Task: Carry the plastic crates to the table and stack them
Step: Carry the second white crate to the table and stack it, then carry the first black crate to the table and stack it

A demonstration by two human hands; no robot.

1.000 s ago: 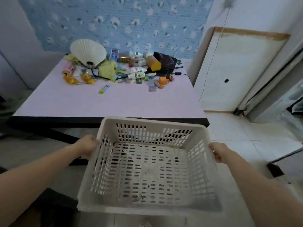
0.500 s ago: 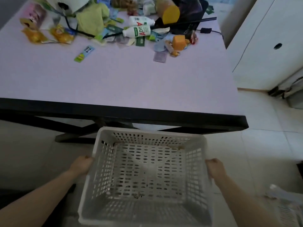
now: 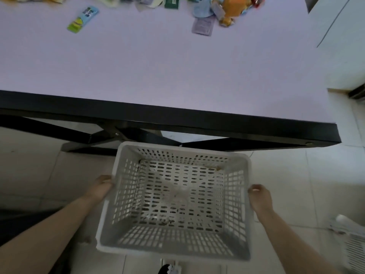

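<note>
Am now holding white crate (image 3: 175, 198) just short of table (image 3: 177, 115) near edge, much nearer than second ago; left hand (image 3: 101, 187) and right hand (image 3: 259, 198) clamping side rims (lift onto top coming next).

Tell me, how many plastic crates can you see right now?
2. One crate is held between both hands in front of the table. Part of a second crate shows at the right edge, on the floor. Others may lie out of view.
</note>
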